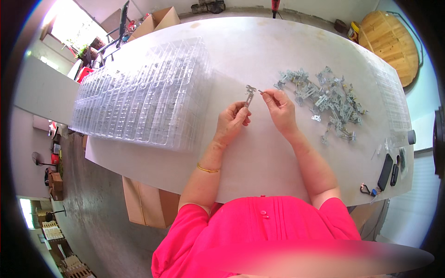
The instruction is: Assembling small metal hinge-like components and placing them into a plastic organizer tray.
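My left hand (pixel 230 121) is closed on the lower end of a flat metal bracket (pixel 250 95), which points up and away from me over the table. Close to the bracket's upper end, my right hand (pixel 282 111) pinches a small, thin metal piece (pixel 261 91), perhaps a screw or pin; it is too small to tell. A loose pile of similar metal brackets (pixel 331 99) lies to the right of my right hand. On the left stand stacked clear plastic trays (pixel 139 99) with rows of metal parts inside.
The pale table (pixel 245 51) curves across the view. At its right side lie a black phone (pixel 385 172), a dark slim object (pixel 395 171), keys (pixel 366 189) and more clear trays (pixel 391 99). A cardboard box (pixel 148 201) sits below the near left edge.
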Available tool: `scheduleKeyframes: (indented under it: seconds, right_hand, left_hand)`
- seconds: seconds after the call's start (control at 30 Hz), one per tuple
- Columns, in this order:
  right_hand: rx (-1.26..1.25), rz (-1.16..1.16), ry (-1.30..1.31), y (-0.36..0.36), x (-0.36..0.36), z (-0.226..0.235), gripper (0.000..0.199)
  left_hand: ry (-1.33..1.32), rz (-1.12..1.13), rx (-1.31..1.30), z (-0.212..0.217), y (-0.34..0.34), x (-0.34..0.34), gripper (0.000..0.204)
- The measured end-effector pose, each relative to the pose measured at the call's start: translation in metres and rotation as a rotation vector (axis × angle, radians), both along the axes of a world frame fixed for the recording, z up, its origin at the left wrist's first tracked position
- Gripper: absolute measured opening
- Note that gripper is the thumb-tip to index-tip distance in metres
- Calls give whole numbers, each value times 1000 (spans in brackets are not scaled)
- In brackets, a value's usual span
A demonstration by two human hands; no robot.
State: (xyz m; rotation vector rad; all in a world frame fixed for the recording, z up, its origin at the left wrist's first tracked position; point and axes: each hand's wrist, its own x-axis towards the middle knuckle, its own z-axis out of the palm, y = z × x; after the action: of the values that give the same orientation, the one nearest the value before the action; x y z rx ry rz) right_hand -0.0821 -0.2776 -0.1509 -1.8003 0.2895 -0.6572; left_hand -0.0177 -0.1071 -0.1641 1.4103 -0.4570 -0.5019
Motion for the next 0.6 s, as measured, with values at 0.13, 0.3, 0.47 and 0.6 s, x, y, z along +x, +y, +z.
scheduleKeyframes:
  seconds: [0.13, 0.3, 0.47, 0.6]
  right_hand:
    - [-83, 48, 27, 10, -4, 5, 11]
    - [-199, 50, 34, 16, -7, 6, 11]
    - [-246, 30, 34, 15, -8, 3, 11]
    - [-373, 123, -18, 18, -9, 5, 9]
  left_hand:
    - [-56, 88, -17, -2, -3, 1, 26]
    - [-249, 155, 76, -7, -4, 0, 29]
    - [-399, 204, 134, -8, -7, -2, 27]
    - [-499, 201, 168, -5, -6, -4, 27]
